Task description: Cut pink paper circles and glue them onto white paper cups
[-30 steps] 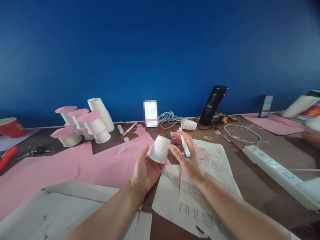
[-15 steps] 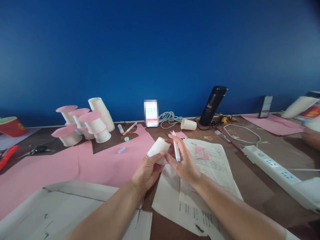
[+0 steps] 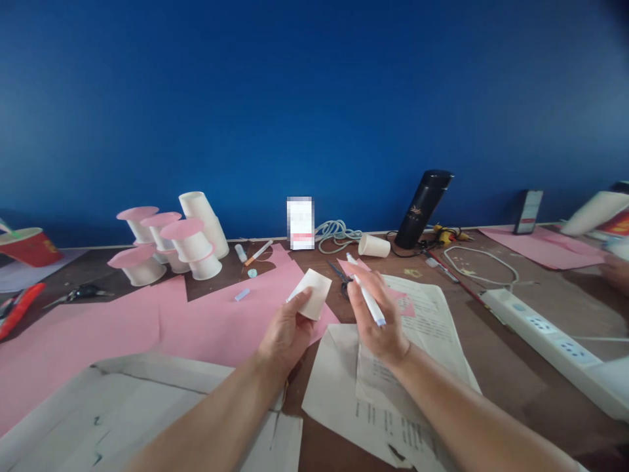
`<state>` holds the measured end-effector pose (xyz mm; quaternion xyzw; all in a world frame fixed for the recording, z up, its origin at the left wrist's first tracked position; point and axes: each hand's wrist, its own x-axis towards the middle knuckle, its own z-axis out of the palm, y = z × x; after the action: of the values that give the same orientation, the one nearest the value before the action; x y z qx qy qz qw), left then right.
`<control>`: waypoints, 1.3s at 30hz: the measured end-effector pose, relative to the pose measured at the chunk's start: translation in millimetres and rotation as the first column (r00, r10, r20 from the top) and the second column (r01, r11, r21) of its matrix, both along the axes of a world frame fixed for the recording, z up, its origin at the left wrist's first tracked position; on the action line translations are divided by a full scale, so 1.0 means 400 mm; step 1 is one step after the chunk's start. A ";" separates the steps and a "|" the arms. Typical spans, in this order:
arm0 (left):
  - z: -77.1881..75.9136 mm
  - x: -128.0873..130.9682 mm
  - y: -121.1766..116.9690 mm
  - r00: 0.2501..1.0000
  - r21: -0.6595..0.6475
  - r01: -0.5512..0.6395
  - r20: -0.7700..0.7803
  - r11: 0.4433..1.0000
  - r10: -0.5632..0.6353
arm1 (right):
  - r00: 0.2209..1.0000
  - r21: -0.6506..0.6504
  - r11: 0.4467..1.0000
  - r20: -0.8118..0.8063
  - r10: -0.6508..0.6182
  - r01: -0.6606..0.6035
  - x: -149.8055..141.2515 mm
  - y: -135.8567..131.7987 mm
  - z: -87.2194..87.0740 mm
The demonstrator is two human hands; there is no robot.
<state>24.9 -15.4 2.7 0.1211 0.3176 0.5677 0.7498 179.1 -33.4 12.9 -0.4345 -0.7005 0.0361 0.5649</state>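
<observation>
My left hand (image 3: pixel 285 334) grips a small white paper cup (image 3: pixel 311 293), held on its side over the edge of a large pink paper sheet (image 3: pixel 206 314). My right hand (image 3: pixel 376 314) is closed round a white pen with a blue end (image 3: pixel 366 298), just right of the cup. Under the right hand lie printed paper sheets (image 3: pixel 417 341) with a pink scrap (image 3: pixel 403 305) on them. Black scissors (image 3: pixel 341 278) lie just behind the fingers.
Upturned white cups with pink discs (image 3: pixel 167 246) stand at the back left. A loose cup (image 3: pixel 373 246), a black flask (image 3: pixel 425 210), a coiled cable (image 3: pixel 337 233) and a white power strip (image 3: pixel 545 337) sit behind and right. Another person's hand (image 3: pixel 614 272) shows at far right.
The left hand has turned the cup from mouth-down to lying on its side and lowered it. The right hand has swung the pen to point back-left.
</observation>
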 end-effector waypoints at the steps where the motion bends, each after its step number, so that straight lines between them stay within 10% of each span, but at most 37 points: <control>1: 0.003 0.000 -0.001 1.000 -0.008 -0.014 0.005 1.000 0.014 | 0.999 0.000 1.000 0.030 0.025 -0.025 -0.002 -0.007 0.004; 39: -0.005 0.001 -0.006 0.998 0.088 0.027 -0.052 0.996 -0.023 | 0.992 -0.005 0.997 0.109 0.071 -0.071 -0.018 -0.023 0.009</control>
<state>25.4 -17.6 0.8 0.1726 0.3097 0.5684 0.7424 172.0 -42.6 16.5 -0.4109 -0.7453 0.0327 0.5240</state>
